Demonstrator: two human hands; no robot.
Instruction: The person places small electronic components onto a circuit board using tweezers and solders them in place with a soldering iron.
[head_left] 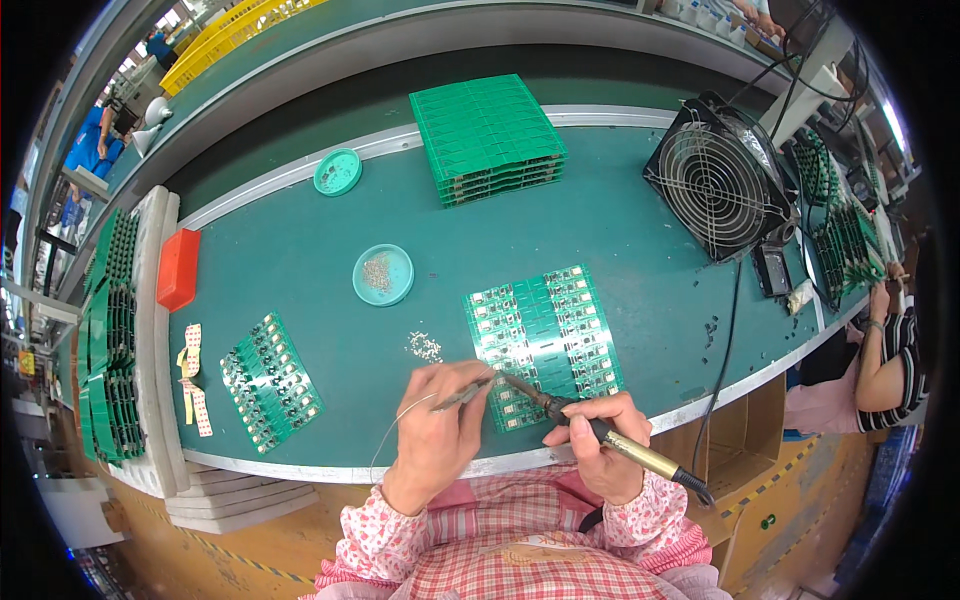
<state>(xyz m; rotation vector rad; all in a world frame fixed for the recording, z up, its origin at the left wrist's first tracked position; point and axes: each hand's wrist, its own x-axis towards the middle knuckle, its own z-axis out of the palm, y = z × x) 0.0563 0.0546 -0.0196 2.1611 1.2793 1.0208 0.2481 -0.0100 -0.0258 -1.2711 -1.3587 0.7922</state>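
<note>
Right hand (pixel 605 445), lower centre of frame: fingers closed round the grip of the soldering iron (pixel 640 454). Iron slants up and left; its tip lies over the left part of the board (pixel 545 345). Contact cannot be told.

Left hand (pixel 432 425), just left of it: fingers pinch grey tweezers (pixel 462 397), pointed toward the iron's tip. A thin wire (pixel 387 436) curves down and left from the same hand.

Board: centre-right of frame, near the desk's lower edge, flat on the desk (pixel 260 240), green, with rows of pale parts along both sides.

Just above the left hand: scatter of small pale bits (pixel 424 347). Above that, a dish (pixel 407 285) of small pieces; farther up, a second dish (pixel 338 172).

Upper centre: stack (pixel 490 130) of green boards. Upper right: black fan (pixel 712 190).

Lower left: smaller board (pixel 270 383), tilted in frame; left of it, paper strips (pixel 192 380); above those, red box (pixel 178 270).

Right edge: a co-worker's arm (pixel 872 350).
</note>
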